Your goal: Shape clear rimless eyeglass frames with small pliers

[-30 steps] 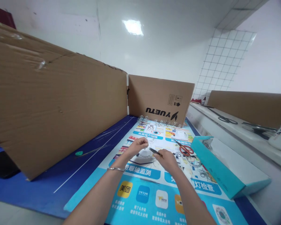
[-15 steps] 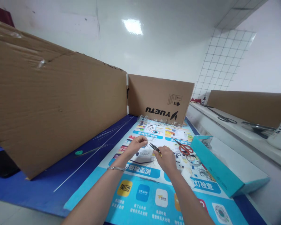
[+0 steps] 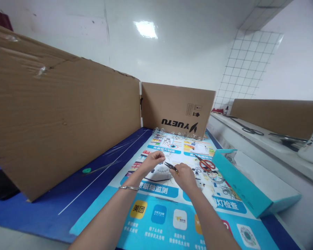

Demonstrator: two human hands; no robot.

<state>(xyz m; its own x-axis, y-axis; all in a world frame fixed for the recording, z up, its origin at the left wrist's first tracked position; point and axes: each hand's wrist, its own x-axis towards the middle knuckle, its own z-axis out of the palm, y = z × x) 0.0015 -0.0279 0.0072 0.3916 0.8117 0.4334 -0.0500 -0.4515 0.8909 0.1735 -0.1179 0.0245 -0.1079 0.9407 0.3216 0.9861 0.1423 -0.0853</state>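
In the head view my left hand (image 3: 154, 161) is pinched, thumb against fingertips, over the printed poster (image 3: 101, 211). Whatever it holds is too small to make out. My right hand (image 3: 185, 176) is wrapped round a pair of pliers (image 3: 170, 165) with dark, narrow jaws and a bit of yellow at the handle. The jaws point left, with their tips close to my left fingertips; contact cannot be made out. Below the hands a pale beaded-looking ring (image 3: 161, 169) lies on the poster. Red-handled scissors (image 3: 208, 165) rest just right of my right hand.
A long teal box (image 3: 253, 196) stands open at the right. Thin wire (image 3: 229, 191) lies tangled beside it, near a round coil (image 3: 215, 176). Cardboard panels (image 3: 94, 107) wall the left and back. A small teal object (image 3: 87, 170) lies on the blue surface.
The pliers have shifted slightly left and down, their tips nearer my left fingertips. My left hand is almost unmoved and keeps its pinch. The camera view has turned a little.
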